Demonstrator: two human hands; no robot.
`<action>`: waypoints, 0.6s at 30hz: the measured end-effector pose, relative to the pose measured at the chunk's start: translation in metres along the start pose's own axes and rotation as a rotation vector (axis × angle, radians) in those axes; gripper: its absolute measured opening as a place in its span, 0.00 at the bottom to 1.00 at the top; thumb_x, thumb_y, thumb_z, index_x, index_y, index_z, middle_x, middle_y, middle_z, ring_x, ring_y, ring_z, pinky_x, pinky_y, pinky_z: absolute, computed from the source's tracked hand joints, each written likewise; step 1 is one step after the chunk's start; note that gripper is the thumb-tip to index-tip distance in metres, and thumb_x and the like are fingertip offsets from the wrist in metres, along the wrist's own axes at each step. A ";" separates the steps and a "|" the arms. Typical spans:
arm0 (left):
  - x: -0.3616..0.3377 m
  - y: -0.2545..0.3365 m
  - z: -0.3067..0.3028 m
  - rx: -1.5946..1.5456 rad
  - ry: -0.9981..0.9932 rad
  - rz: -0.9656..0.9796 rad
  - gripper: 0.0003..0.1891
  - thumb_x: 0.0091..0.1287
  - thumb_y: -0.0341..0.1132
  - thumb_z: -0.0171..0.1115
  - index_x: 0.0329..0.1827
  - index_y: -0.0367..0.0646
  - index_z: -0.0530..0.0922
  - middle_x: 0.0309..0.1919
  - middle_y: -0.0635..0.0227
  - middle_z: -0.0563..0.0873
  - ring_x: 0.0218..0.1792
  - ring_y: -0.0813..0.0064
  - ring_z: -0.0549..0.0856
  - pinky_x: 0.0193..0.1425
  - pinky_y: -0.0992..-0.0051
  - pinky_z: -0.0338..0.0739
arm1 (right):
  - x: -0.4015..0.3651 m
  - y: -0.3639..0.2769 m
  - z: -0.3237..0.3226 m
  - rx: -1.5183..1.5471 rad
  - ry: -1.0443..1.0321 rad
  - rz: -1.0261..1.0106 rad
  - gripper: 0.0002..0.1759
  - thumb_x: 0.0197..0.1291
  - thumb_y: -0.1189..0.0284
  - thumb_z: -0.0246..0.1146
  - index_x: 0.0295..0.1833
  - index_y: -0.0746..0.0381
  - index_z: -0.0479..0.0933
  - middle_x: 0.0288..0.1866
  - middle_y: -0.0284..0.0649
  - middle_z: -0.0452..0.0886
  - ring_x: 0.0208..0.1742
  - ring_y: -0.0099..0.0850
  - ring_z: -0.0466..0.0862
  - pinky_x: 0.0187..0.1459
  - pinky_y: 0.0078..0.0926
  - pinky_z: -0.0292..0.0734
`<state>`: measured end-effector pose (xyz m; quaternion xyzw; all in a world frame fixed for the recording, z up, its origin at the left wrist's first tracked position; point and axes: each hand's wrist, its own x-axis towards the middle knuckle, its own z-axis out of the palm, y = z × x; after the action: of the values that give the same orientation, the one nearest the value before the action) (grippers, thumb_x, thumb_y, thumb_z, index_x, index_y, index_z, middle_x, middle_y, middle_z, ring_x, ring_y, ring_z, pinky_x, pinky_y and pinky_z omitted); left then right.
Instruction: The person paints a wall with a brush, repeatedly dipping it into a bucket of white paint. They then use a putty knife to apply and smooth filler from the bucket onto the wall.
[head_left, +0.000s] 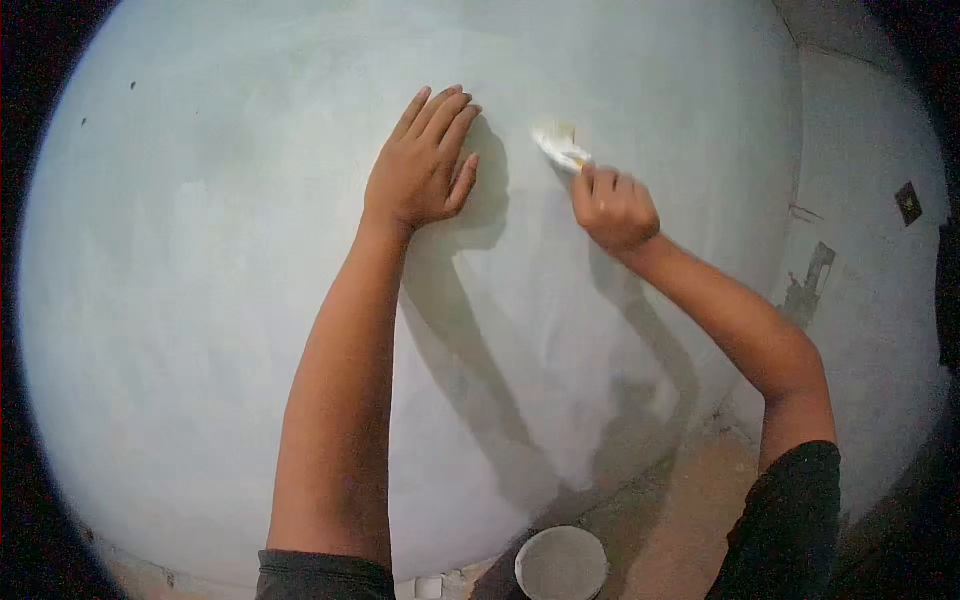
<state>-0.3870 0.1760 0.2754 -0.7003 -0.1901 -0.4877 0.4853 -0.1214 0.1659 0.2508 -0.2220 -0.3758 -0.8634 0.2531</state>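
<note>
Head view: the left hand [420, 165] lies flat against the pale wall [200, 300], high above the bucket [561, 563] and to its left. Its fingers are stretched out, close together, gripping nothing. The right hand [613, 208] is also high above the bucket, slightly to its right. Its fingers are curled shut around the handle of a small pale tool [560, 148]. Whether this is a brush or a scraper cannot be told. The tool's tip touches the wall straight above the bucket, between the two hands. The bucket stands at the foot of the wall, on the brown floor [690, 510]. On the side wall, up and right of the bucket, are a dark patch [808, 285] and a small dark square [908, 203].
</note>
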 end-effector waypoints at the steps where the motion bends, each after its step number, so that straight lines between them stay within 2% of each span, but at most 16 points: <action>1: 0.001 0.000 -0.002 0.007 -0.008 0.009 0.24 0.64 0.37 0.52 0.64 0.38 0.70 0.64 0.54 0.73 0.69 0.56 0.69 0.78 0.55 0.56 | -0.011 -0.007 -0.019 0.028 -0.072 -0.025 0.20 0.56 0.77 0.63 0.17 0.54 0.62 0.14 0.32 0.64 0.15 0.23 0.66 0.17 0.23 0.57; 3: -0.002 -0.004 0.006 -0.001 -0.011 0.003 0.24 0.64 0.37 0.52 0.63 0.38 0.70 0.64 0.54 0.73 0.69 0.56 0.69 0.78 0.55 0.56 | -0.039 -0.020 -0.033 0.152 -0.115 -0.090 0.19 0.56 0.77 0.62 0.17 0.55 0.63 0.15 0.34 0.68 0.15 0.23 0.67 0.16 0.24 0.57; 5: -0.008 -0.007 0.014 -0.009 -0.012 -0.002 0.24 0.64 0.37 0.52 0.63 0.38 0.70 0.64 0.54 0.73 0.69 0.56 0.69 0.78 0.55 0.56 | -0.055 -0.024 -0.047 0.334 -0.279 -0.110 0.15 0.54 0.75 0.64 0.18 0.57 0.68 0.16 0.36 0.73 0.16 0.25 0.72 0.17 0.27 0.64; 6: -0.008 -0.012 0.021 -0.002 -0.008 0.004 0.24 0.64 0.37 0.52 0.63 0.38 0.70 0.64 0.54 0.73 0.69 0.57 0.69 0.78 0.55 0.56 | -0.056 -0.022 -0.040 0.332 -0.282 -0.112 0.15 0.54 0.75 0.64 0.18 0.57 0.68 0.16 0.36 0.73 0.16 0.25 0.72 0.17 0.27 0.64; 8: -0.008 -0.013 0.022 0.006 0.002 0.013 0.24 0.64 0.37 0.52 0.63 0.37 0.70 0.63 0.54 0.73 0.69 0.57 0.69 0.78 0.56 0.56 | -0.048 -0.007 -0.038 0.604 -0.575 -0.051 0.10 0.51 0.71 0.66 0.22 0.57 0.74 0.19 0.38 0.77 0.18 0.31 0.78 0.19 0.31 0.70; 9: -0.020 -0.013 0.020 0.007 -0.006 0.004 0.24 0.64 0.36 0.52 0.64 0.38 0.69 0.63 0.54 0.73 0.69 0.57 0.69 0.78 0.56 0.55 | -0.029 -0.003 -0.044 0.673 -0.776 0.001 0.06 0.49 0.68 0.67 0.26 0.57 0.79 0.22 0.39 0.80 0.22 0.37 0.82 0.24 0.36 0.75; 11: -0.025 -0.015 0.018 0.011 -0.013 -0.002 0.24 0.64 0.36 0.52 0.64 0.38 0.69 0.63 0.54 0.73 0.69 0.57 0.69 0.78 0.56 0.55 | 0.003 0.016 -0.027 0.684 -0.954 0.012 0.09 0.50 0.64 0.69 0.28 0.57 0.81 0.24 0.40 0.82 0.26 0.40 0.83 0.28 0.39 0.76; 13: -0.026 -0.015 0.016 -0.001 -0.012 -0.013 0.25 0.64 0.37 0.52 0.64 0.37 0.69 0.63 0.53 0.73 0.69 0.57 0.68 0.79 0.56 0.55 | 0.017 0.032 0.006 0.677 -0.739 0.066 0.13 0.49 0.59 0.70 0.28 0.57 0.81 0.26 0.41 0.82 0.29 0.42 0.84 0.32 0.40 0.76; 15: -0.028 -0.018 0.018 0.028 0.003 -0.004 0.25 0.64 0.38 0.52 0.64 0.37 0.69 0.64 0.54 0.73 0.70 0.57 0.68 0.79 0.56 0.55 | 0.043 0.042 0.029 0.641 -0.754 0.078 0.16 0.44 0.55 0.73 0.28 0.56 0.82 0.26 0.41 0.83 0.30 0.42 0.84 0.32 0.41 0.75; 16: -0.077 0.014 0.064 0.017 -0.001 -0.007 0.25 0.64 0.38 0.52 0.64 0.36 0.69 0.64 0.54 0.73 0.70 0.57 0.68 0.79 0.56 0.54 | -0.009 0.008 0.033 0.644 -0.741 0.083 0.16 0.43 0.55 0.74 0.29 0.56 0.83 0.27 0.41 0.83 0.31 0.42 0.84 0.33 0.41 0.75; 18: -0.097 0.025 0.091 0.008 -0.003 -0.011 0.25 0.64 0.38 0.52 0.64 0.36 0.70 0.63 0.53 0.73 0.70 0.57 0.69 0.79 0.56 0.54 | -0.021 -0.002 0.063 0.615 -0.649 0.095 0.17 0.40 0.56 0.76 0.30 0.56 0.83 0.29 0.41 0.84 0.33 0.42 0.85 0.35 0.41 0.75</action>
<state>-0.3666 0.2636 0.1735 -0.6982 -0.1966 -0.4884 0.4852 -0.0947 0.2202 0.2767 -0.4129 -0.6644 -0.5844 0.2158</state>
